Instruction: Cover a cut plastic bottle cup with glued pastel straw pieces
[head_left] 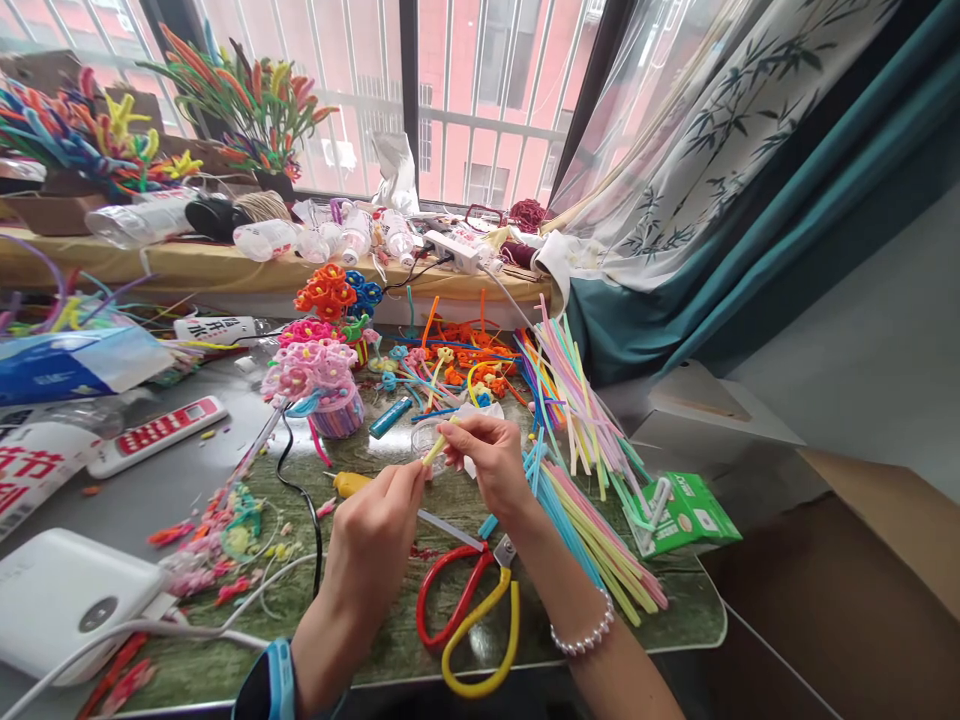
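Observation:
My left hand [379, 525] pinches the lower end of a short pale yellow pipe cleaner piece [436, 448]. The fingers of my right hand [491, 460] are closed on its upper end, a little higher and to the right. Below my hands lie scissors [480, 600] with one red and one yellow handle, their blades pointing up-left and partly behind my left hand. A yellow glue gun [349, 484] shows just beyond my left hand. Behind my fingers are a clear container and white paper, mostly hidden.
Pink flowers [311, 362] in a striped pot, a teal lighter [390, 417] and orange pieces stand or lie beyond my hands. Pipe cleaner bundles [600, 530] and a green packet [686, 510] are right. A white device [75, 600], cables and a remote [161, 437] are left.

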